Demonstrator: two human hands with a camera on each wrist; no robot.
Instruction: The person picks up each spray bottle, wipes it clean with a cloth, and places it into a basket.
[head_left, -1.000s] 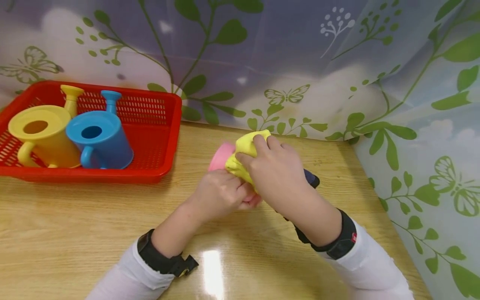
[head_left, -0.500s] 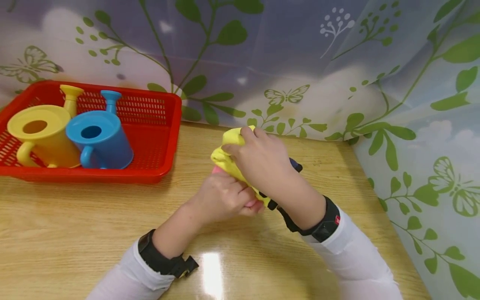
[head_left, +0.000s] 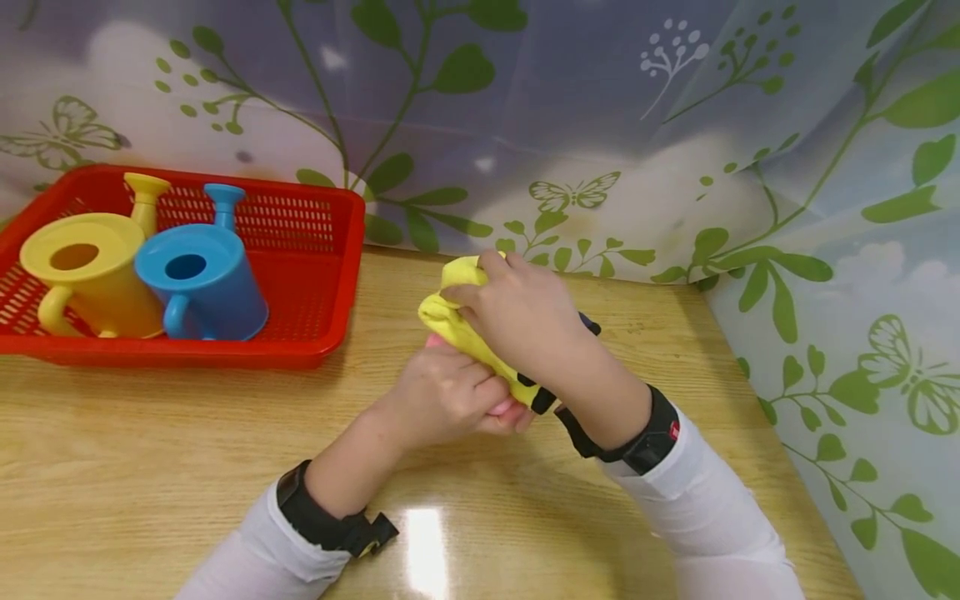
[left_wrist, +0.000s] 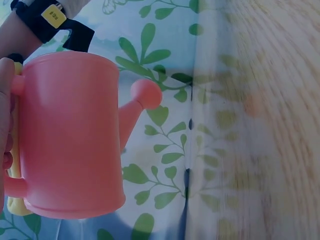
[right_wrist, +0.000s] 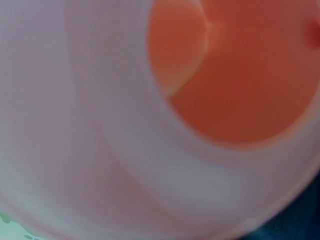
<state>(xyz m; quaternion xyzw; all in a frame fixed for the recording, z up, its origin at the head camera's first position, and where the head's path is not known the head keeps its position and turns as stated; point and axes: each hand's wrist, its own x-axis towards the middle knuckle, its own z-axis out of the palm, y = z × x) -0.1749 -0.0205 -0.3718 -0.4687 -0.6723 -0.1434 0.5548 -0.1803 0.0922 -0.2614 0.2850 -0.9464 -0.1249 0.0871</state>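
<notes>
A pink watering can (left_wrist: 72, 135) fills much of the left wrist view, its round spout head pointing right. My left hand (head_left: 450, 396) grips it by the handle; in the head view the can is mostly hidden, with only bits of pink showing. My right hand (head_left: 525, 312) holds a bunched yellow cloth (head_left: 472, 337) against the can, just above my left hand. Close up in the right wrist view is the can's pale pink top (right_wrist: 115, 150) with its round opening. The right fingertips are partly tucked into the cloth.
On the left a red plastic basket (head_left: 315, 346) holds a yellow watering can (head_left: 105, 275) and a blue watering can (head_left: 206, 283). Both hands are over the wooden table (head_left: 225, 433). A leaf-printed backdrop (head_left: 450, 125) stands behind it and along the right side.
My right hand and the yellow cloth have moved left and slightly up over the pink watering can, covering more of it. Over the last half second they have barely shifted. My left hand stays about in place.
</notes>
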